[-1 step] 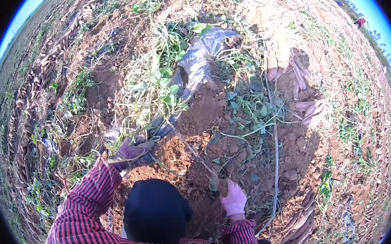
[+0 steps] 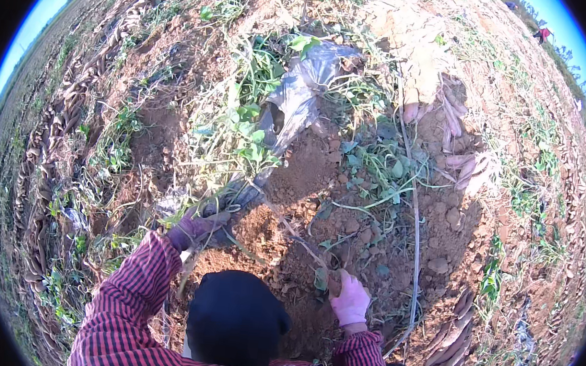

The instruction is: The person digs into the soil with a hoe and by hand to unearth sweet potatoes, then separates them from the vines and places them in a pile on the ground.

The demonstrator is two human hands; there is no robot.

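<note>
My left hand (image 2: 196, 229), in a soiled purple-pink glove, is closed at the lower end of a strip of grey plastic film (image 2: 243, 191). Vine stems lie against that hand, and its fingertips are partly hidden. My right hand (image 2: 350, 301), in a pink glove with earth-brown fingertips, is closed low over the soil. A thin brown vine stem (image 2: 302, 242) slants across the dug earth to its fingers, beside a single green leaf (image 2: 320, 278). Between my hands lies loose reddish soil (image 2: 258, 228).
Leafy green vines (image 2: 384, 164) lie ahead on the right, beside a long pale strip (image 2: 414, 241). Pinkish sweet potatoes (image 2: 469, 169) lie farther right, with more (image 2: 449, 347) near my right side. A dark rounded cap (image 2: 238, 316) covers the lower middle. A distant person (image 2: 543, 35) wears red.
A pale stem by my left hand now hangs down below it. Both hands stay almost where they were, and the view has shifted very slightly.
</note>
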